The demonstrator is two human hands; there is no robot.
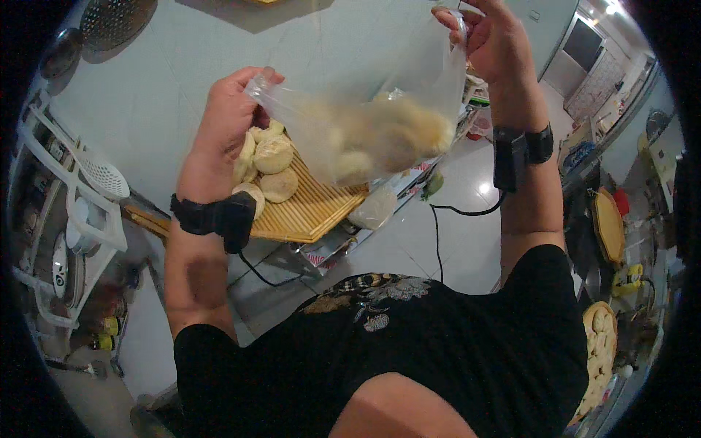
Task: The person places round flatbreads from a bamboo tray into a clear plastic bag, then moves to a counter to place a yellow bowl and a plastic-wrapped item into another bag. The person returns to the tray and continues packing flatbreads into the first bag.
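Note:
A clear plastic bag (378,131) holding several pale, round bread-like pieces hangs between my two hands. My left hand (241,104) pinches one upper corner of it, and my right hand (487,41) grips the opposite upper edge, higher up. Beneath the bag lies a tray of thin wooden or reed sticks (306,219). Several flat round buns (274,154) rest on the tray's left part, close below my left wrist. The bag hides part of the tray. Black bands with cables are strapped to both wrists.
A white rack (93,213) with a slotted ladle (104,174) stands at the left. A perforated metal skimmer (116,22) hangs at the upper left. Another wrapped bag (375,208) is beside the tray. At the far right, a long board (597,361) bears more pale pieces.

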